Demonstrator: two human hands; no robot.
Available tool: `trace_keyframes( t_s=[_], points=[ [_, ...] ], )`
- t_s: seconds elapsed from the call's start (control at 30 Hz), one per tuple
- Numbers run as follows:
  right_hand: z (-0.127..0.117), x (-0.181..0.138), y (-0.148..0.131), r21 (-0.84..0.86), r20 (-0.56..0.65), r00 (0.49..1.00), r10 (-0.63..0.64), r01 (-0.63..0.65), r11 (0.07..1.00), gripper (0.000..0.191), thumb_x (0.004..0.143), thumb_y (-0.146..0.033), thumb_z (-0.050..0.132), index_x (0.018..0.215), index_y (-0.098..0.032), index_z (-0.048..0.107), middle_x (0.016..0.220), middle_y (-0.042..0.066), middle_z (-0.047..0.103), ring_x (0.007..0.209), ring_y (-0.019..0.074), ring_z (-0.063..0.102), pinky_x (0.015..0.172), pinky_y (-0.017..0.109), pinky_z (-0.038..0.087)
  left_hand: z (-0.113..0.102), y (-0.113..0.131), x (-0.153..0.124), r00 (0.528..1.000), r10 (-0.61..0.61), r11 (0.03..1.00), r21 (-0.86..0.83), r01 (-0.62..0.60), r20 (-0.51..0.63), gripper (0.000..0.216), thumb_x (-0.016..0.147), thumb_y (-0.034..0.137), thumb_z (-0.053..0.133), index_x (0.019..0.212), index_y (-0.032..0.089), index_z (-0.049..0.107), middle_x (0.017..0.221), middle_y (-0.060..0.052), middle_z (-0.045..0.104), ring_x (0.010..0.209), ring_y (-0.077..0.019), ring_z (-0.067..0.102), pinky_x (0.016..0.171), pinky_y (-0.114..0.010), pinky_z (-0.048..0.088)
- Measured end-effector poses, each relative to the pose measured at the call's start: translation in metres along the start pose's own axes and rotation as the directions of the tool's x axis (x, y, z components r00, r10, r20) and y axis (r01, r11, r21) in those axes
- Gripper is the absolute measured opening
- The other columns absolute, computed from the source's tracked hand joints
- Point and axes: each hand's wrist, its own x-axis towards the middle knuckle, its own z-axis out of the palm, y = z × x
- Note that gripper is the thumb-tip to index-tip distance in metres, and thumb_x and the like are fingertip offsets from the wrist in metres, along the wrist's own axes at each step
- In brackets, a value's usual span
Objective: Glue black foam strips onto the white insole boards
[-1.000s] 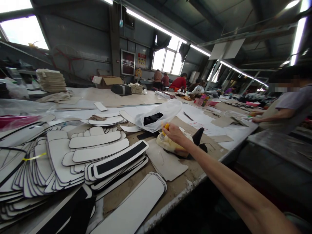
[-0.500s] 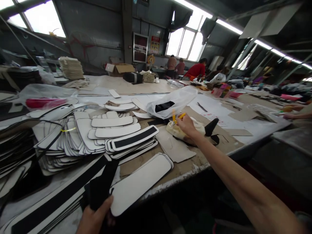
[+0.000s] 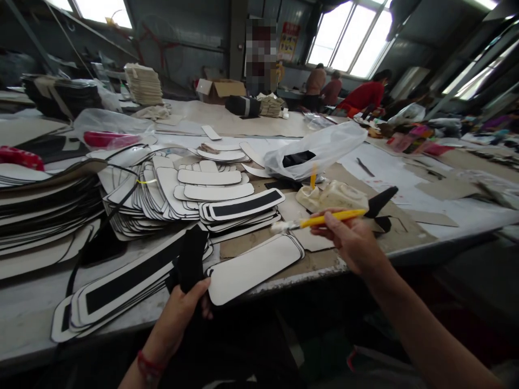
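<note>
My right hand (image 3: 352,240) is closed round the yellow handle of a brush (image 3: 343,215). The white-coated bristles point left, just above a stack of white rounded panels (image 3: 255,267) at the table's front edge. Black fabric strips (image 3: 191,251) are pinched in my left hand (image 3: 184,305), its thumb at the left end of that stack. Beyond the brush lies a cream plastic container (image 3: 344,194) with a second yellow handle (image 3: 313,175) standing in its opening. Left of my left hand are long white panels (image 3: 87,319) with black strips laid along them.
Piles of white panels (image 3: 138,216) cover the table's left side, crossed by a black cord. A clear plastic bag (image 3: 324,146) holding something black lies behind the container. Farther back are a cardboard box (image 3: 223,89) and several people at another table.
My right hand has drawn the brush out of the container and brought it nearer, over the white panel stack. The left hand keeps its hold on the black strips. The view has shifted.
</note>
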Motion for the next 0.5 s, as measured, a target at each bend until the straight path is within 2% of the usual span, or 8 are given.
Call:
trace_keyframes(
  t_s=[0.1,0.17,0.3,0.4,0.5],
  points=[
    [0.04,-0.045,0.001,0.082,0.283,0.954,0.1,-0.128,0.988,0.026,0.077,-0.037,0.057,0.09,-0.016,0.052,0.092,0.008,0.062,0.071,0.0154,0.062,0.069,0.033,0.053,-0.005,-0.007,0.004,1.0,-0.003,1.0,0.01,0.003,0.026,0.041,0.076,0.043,0.049,0.043,0.02,0.043,0.039,0.004,0.045,0.044,-0.0122,0.047,0.052,-0.025,0.038],
    [0.062,-0.059,0.005,0.115,0.379,0.917,0.125,-0.181,0.977,0.025,0.079,-0.036,0.055,0.09,-0.015,0.051,0.093,0.007,0.061,0.069,0.0137,0.061,0.07,0.033,0.053,-0.008,-0.01,0.006,0.999,-0.004,1.0,0.02,0.003,0.042,0.041,0.077,0.043,0.048,0.043,0.019,0.044,0.04,0.003,0.047,0.045,-0.0124,0.048,0.052,-0.025,0.038],
    [0.085,-0.064,0.02,0.152,0.432,0.886,0.165,-0.252,0.956,0.025,0.077,-0.036,0.057,0.089,-0.016,0.048,0.092,0.006,0.061,0.067,0.0128,0.061,0.069,0.032,0.052,-0.009,-0.009,0.006,0.998,0.0,1.0,0.028,-0.002,0.065,0.042,0.077,0.044,0.048,0.043,0.019,0.045,0.04,0.003,0.047,0.045,-0.013,0.049,0.052,-0.025,0.038],
    [0.089,-0.061,0.029,0.126,0.438,0.879,0.19,-0.27,0.955,0.026,0.077,-0.037,0.057,0.089,-0.016,0.046,0.091,0.006,0.061,0.065,0.0126,0.061,0.067,0.032,0.051,-0.007,-0.006,0.004,0.999,0.005,1.0,0.025,-0.006,0.054,0.041,0.076,0.043,0.047,0.043,0.02,0.044,0.038,0.003,0.045,0.043,-0.0129,0.048,0.052,-0.026,0.039],
    [0.086,-0.058,0.033,0.059,0.402,0.898,0.181,-0.222,0.973,0.027,0.077,-0.038,0.056,0.088,-0.016,0.046,0.09,0.006,0.06,0.064,0.0123,0.06,0.066,0.032,0.051,-0.006,-0.003,0.003,0.999,0.008,0.999,0.036,-0.01,0.04,0.042,0.076,0.043,0.047,0.04,0.02,0.042,0.037,0.003,0.045,0.043,-0.0132,0.048,0.052,-0.026,0.039]
  ],
)
